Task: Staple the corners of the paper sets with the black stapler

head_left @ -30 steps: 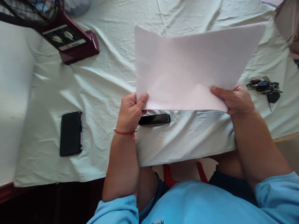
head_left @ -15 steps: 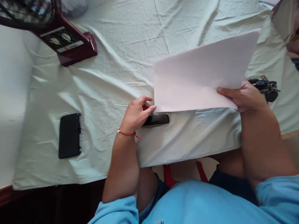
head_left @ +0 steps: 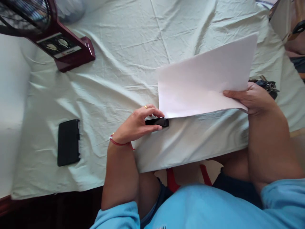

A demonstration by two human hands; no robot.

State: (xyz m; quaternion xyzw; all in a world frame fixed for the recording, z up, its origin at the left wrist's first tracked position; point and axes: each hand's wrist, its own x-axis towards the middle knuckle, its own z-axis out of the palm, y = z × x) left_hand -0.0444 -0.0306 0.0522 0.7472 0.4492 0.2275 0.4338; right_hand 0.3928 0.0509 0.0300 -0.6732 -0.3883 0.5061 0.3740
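My right hand (head_left: 254, 98) grips the right lower edge of white sheets of paper (head_left: 205, 74), thumb on top and fingers hidden beneath. The paper is tilted, its lower left corner close to my left hand (head_left: 141, 122). That hand is closed around a slim black stapler (head_left: 156, 121) on the cloth, thumb along the near side and fingers along the far side. Part of the stapler is covered by the hand. The paper's corner meets or nearly meets the stapler's right end; I cannot tell whether it is between the jaws.
A light green cloth (head_left: 114, 76) covers the table. A black phone-like case (head_left: 68, 142) lies at the left. At the back left stands a dark red fan (head_left: 69, 52), with a clear plastic container (head_left: 70, 9) behind it. Keys (head_left: 269, 86) lie beyond my right hand.
My left hand has moved from the paper's corner down onto the stapler and closed around it. The paper has dropped slightly toward it, still in my right hand.
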